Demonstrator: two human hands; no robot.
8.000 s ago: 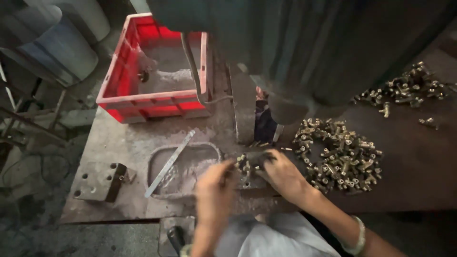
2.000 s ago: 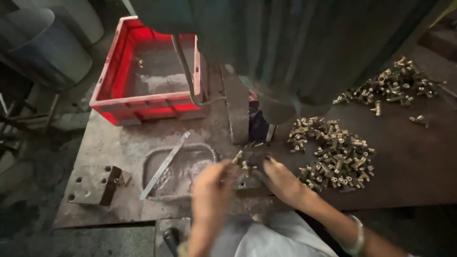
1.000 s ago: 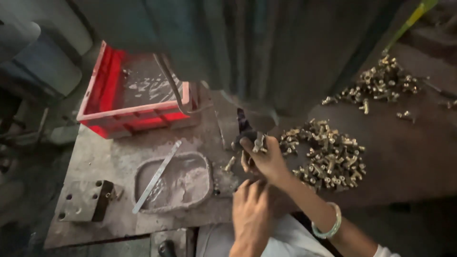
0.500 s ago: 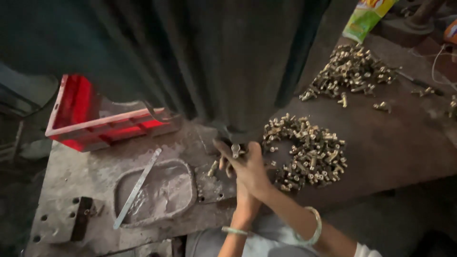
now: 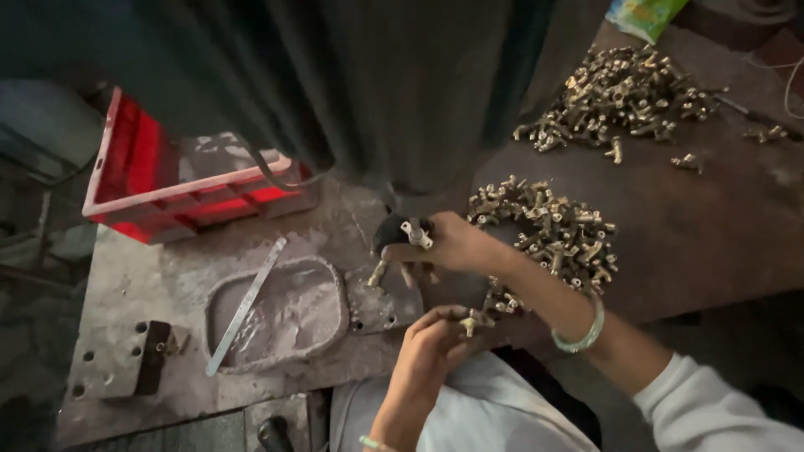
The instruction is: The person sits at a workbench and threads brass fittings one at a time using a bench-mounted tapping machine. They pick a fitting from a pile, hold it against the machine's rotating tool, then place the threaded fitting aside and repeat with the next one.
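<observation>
The left hand [image 5: 431, 356] has dropped lower, pinching a small brass fitting [image 5: 471, 321]. The right hand [image 5: 452, 244] grips a metal part [image 5: 414, 234], half hidden.

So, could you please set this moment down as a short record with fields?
left hand: holds a small brass fitting, close to the body
right hand: at the press, fingers on a fitting with a pale stem
near pile of fittings: right of the right hand
far pile: upper right
red crate: upper left
metal strip: across the shallow tray
</observation>
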